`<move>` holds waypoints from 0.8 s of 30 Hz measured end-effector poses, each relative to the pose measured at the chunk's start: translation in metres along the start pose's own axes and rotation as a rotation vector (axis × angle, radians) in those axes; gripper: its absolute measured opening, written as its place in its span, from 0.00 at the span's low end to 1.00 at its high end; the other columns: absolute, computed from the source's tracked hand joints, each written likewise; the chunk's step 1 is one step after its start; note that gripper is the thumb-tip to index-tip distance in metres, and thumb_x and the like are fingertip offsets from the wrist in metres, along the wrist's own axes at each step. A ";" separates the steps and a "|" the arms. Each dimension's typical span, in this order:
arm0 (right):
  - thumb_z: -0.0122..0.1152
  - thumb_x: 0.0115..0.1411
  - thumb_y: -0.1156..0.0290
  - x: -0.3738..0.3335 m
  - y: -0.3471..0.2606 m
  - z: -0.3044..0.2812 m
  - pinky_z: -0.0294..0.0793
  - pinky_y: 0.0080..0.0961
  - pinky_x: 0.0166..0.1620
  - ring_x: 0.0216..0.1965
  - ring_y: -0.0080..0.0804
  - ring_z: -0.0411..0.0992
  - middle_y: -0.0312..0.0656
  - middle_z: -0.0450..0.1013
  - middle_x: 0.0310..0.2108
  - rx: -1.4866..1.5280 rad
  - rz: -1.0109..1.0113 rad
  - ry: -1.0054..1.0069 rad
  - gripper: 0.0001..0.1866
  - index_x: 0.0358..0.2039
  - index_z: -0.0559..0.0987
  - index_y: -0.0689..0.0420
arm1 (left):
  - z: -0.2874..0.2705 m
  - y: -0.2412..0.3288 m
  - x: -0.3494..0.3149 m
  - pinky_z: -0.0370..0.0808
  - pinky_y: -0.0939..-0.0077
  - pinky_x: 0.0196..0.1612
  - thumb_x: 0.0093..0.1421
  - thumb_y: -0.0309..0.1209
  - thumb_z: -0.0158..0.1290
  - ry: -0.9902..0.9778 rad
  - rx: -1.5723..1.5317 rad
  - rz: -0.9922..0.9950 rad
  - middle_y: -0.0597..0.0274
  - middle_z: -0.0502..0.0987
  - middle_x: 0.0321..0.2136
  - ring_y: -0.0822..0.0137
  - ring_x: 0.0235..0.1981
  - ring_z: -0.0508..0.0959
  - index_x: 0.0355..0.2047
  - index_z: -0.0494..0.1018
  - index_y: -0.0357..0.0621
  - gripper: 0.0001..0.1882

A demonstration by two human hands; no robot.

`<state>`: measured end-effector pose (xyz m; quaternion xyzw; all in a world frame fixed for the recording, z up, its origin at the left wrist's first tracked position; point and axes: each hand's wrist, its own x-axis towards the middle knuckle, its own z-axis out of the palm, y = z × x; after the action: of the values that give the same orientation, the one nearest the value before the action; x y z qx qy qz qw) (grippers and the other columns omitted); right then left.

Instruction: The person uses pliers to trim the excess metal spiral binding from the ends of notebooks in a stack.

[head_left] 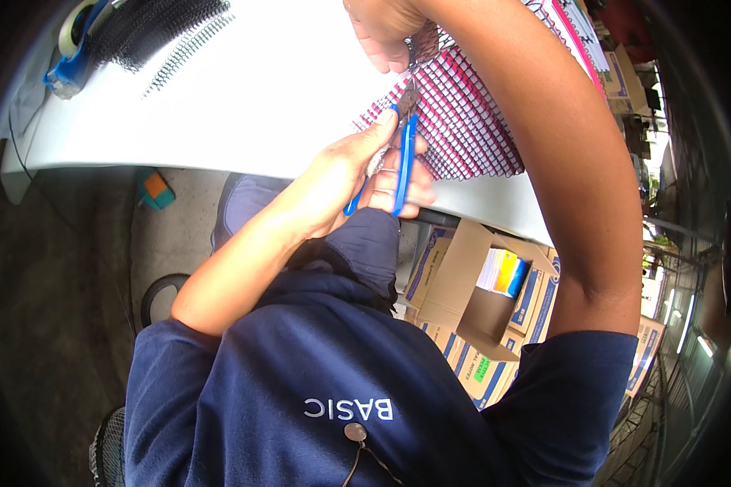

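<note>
My left hand (pixel 353 158) is closed round the blue-handled pliers (pixel 404 166), their dark metal jaws pointing away from me. The jaws meet the end of a black binding coil (pixel 413 55) at the edge of a stack of spiral-bound notebooks (pixel 475 122). From the right, my right forearm reaches over the stack. At the far side, my right hand (pixel 386 36) curls its fingers down by that coil and seems to grip it, though part of the grip is hidden. Rows of dark coils with white and pink between them make up the stack's visible side.
Loose black spiral coils (pixel 166 32) lie on the white table (pixel 219 122) at far left, beside a blue tape dispenser (pixel 71 61). Below the table's edge stand cardboard boxes, one open box (pixel 455 280) holding colourful packs. A blue-and-orange object (pixel 156 191) is on the floor.
</note>
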<state>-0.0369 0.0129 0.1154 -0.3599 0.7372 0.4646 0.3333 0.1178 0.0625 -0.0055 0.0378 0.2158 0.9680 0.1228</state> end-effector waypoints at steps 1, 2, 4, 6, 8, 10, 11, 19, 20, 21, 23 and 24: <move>0.59 0.52 0.70 0.001 0.001 0.001 0.72 0.37 0.40 0.34 0.38 0.74 0.43 0.77 0.32 0.004 -0.012 0.004 0.09 0.34 0.81 0.55 | 0.015 0.004 -0.001 0.76 0.65 0.44 0.67 0.52 0.29 0.181 0.151 -0.010 0.48 0.76 0.35 0.57 0.40 0.78 0.49 0.65 0.33 0.32; 0.59 0.52 0.70 0.002 0.002 0.001 0.72 0.37 0.40 0.34 0.38 0.74 0.43 0.77 0.32 0.011 -0.020 0.009 0.09 0.34 0.81 0.55 | 0.016 0.006 0.004 0.75 0.65 0.44 0.67 0.52 0.29 0.207 0.156 -0.024 0.48 0.76 0.35 0.57 0.39 0.78 0.49 0.65 0.33 0.32; 0.59 0.52 0.70 0.004 0.003 0.000 0.72 0.37 0.40 0.34 0.38 0.74 0.43 0.77 0.32 0.014 -0.031 0.026 0.09 0.34 0.81 0.55 | 0.016 0.009 0.006 0.76 0.65 0.43 0.67 0.52 0.28 0.220 0.150 -0.025 0.48 0.76 0.34 0.57 0.38 0.79 0.49 0.65 0.34 0.31; 0.59 0.52 0.70 0.006 0.001 -0.001 0.72 0.37 0.40 0.34 0.38 0.74 0.43 0.77 0.32 0.017 -0.050 0.044 0.09 0.34 0.81 0.55 | 0.001 0.007 0.009 0.77 0.66 0.40 0.67 0.52 0.28 0.013 -0.030 0.003 0.48 0.76 0.34 0.58 0.37 0.79 0.49 0.66 0.34 0.31; 0.59 0.52 0.69 0.006 0.000 -0.004 0.72 0.37 0.40 0.34 0.38 0.74 0.43 0.77 0.32 0.017 -0.069 0.063 0.09 0.34 0.81 0.55 | -0.026 -0.003 0.008 0.78 0.67 0.38 0.67 0.52 0.29 -0.214 -0.181 0.030 0.48 0.76 0.35 0.58 0.36 0.79 0.49 0.66 0.34 0.31; 0.59 0.52 0.69 0.009 0.004 0.000 0.72 0.37 0.39 0.34 0.39 0.74 0.43 0.77 0.32 0.029 -0.079 0.067 0.09 0.34 0.81 0.55 | -0.005 0.003 0.001 0.78 0.68 0.36 0.67 0.52 0.28 -0.041 0.055 -0.002 0.48 0.76 0.35 0.58 0.35 0.79 0.49 0.65 0.34 0.31; 0.59 0.52 0.69 0.011 0.007 0.003 0.72 0.37 0.39 0.34 0.39 0.74 0.43 0.77 0.32 0.041 -0.081 0.063 0.09 0.34 0.81 0.55 | 0.013 0.008 -0.002 0.78 0.68 0.35 0.67 0.52 0.28 0.144 0.272 -0.033 0.48 0.76 0.35 0.58 0.35 0.80 0.49 0.65 0.34 0.31; 0.59 0.52 0.69 0.006 0.005 -0.004 0.72 0.37 0.39 0.34 0.39 0.74 0.44 0.77 0.32 0.044 -0.130 0.090 0.09 0.34 0.81 0.55 | -0.025 -0.004 0.017 0.77 0.68 0.39 0.68 0.51 0.28 -0.251 -0.139 0.073 0.47 0.76 0.38 0.55 0.39 0.79 0.51 0.63 0.33 0.31; 0.59 0.52 0.69 0.006 0.007 -0.004 0.72 0.37 0.39 0.34 0.39 0.74 0.44 0.77 0.32 0.048 -0.138 0.089 0.09 0.34 0.81 0.55 | -0.024 -0.004 0.015 0.77 0.67 0.39 0.68 0.51 0.28 -0.263 -0.120 0.064 0.46 0.76 0.38 0.55 0.40 0.79 0.50 0.63 0.33 0.31; 0.59 0.52 0.69 0.006 0.010 -0.001 0.72 0.37 0.39 0.34 0.39 0.74 0.44 0.77 0.32 0.058 -0.141 0.086 0.09 0.34 0.81 0.55 | -0.001 0.004 0.006 0.77 0.67 0.40 0.68 0.52 0.28 -0.067 0.098 0.028 0.46 0.76 0.39 0.55 0.40 0.79 0.50 0.63 0.33 0.31; 0.59 0.52 0.69 0.005 0.011 -0.002 0.72 0.37 0.39 0.34 0.39 0.74 0.44 0.77 0.32 0.060 -0.157 0.087 0.09 0.34 0.81 0.55 | 0.020 0.010 -0.001 0.77 0.67 0.40 0.68 0.51 0.28 0.129 0.258 0.017 0.47 0.76 0.38 0.57 0.39 0.79 0.48 0.64 0.35 0.30; 0.59 0.52 0.69 0.005 0.011 -0.003 0.72 0.37 0.39 0.34 0.39 0.74 0.44 0.77 0.32 0.060 -0.164 0.092 0.09 0.34 0.81 0.55 | 0.024 0.008 0.001 0.77 0.68 0.40 0.68 0.51 0.30 0.125 0.198 0.034 0.48 0.76 0.37 0.59 0.37 0.79 0.47 0.65 0.36 0.29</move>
<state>-0.0489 0.0125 0.1172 -0.4298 0.7336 0.3964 0.3464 0.1183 0.0652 0.0202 -0.0070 0.3168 0.9443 0.0883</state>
